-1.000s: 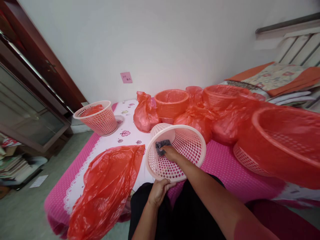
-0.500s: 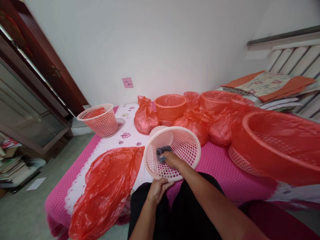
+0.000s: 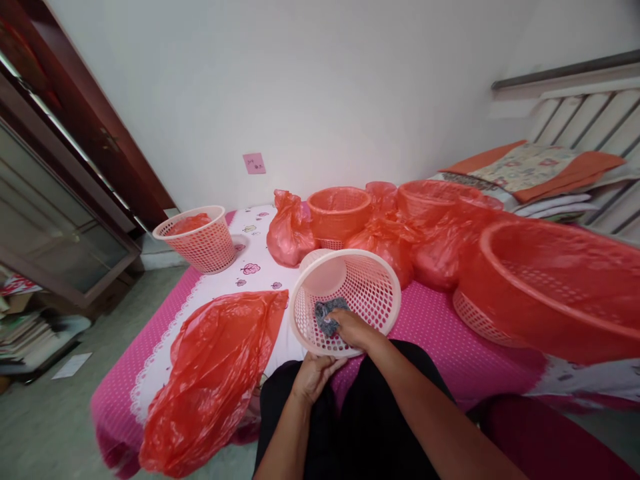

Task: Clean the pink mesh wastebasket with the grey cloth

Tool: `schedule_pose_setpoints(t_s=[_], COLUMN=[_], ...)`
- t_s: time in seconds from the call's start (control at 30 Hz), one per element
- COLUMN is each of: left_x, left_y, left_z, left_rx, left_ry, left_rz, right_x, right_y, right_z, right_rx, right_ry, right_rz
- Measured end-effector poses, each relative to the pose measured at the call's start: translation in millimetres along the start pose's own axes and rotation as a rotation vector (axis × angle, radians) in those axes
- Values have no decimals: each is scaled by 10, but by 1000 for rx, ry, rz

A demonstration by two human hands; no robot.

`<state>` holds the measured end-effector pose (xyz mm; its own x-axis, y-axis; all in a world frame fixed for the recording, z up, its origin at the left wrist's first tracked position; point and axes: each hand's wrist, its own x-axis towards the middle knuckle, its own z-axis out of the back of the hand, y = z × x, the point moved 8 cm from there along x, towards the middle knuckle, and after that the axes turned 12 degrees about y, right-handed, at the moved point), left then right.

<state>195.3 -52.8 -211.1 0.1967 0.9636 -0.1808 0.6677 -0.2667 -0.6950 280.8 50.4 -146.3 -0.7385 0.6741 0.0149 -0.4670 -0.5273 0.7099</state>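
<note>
A pale pink plastic waste basket (image 3: 373,267) with a lattice wall lies tipped, its mouth facing me. My left hand (image 3: 313,379) grips its lower rim from below, fingers partly hidden under it. Inside the basket, my right hand (image 3: 353,328) is closed on a grey cloth (image 3: 331,313), which touches the lower wall. To the left of the basket a red plastic bag (image 3: 215,373) is spread loosely over the bed.
Another pink basket (image 3: 203,243) with red plastic inside stands at the left. Bag-lined baskets (image 3: 343,203) and filled red bags (image 3: 290,237) line the wall. A large red-lined basket (image 3: 555,300) is at right. Folded textiles (image 3: 540,170) lie behind it on the bed.
My right hand has moved the grey cloth slightly lower and to the right along the inside of the basket. My left hand stays at the rim.
</note>
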Motion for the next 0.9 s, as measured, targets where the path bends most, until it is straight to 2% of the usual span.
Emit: schedule_pose_setpoints(t_s=[0.17, 0.37, 0.5, 0.9], left_x=[-4, -19, -22, -36], left_y=[11, -2, -13, -58], left_z=[18, -14, -21, -133], left_rx=[8, 20, 27, 23], left_ry=[-14, 3, 3, 12], left_rz=[7, 9, -9, 2], right_x=[-102, -148, -192, -243], right_y=[-11, -7, -28, -78], right_z=[23, 66, 85, 15], right_rx=[29, 222, 282, 695], right_ry=[47, 120, 133, 241], right_rz=[-51, -79, -165, -223])
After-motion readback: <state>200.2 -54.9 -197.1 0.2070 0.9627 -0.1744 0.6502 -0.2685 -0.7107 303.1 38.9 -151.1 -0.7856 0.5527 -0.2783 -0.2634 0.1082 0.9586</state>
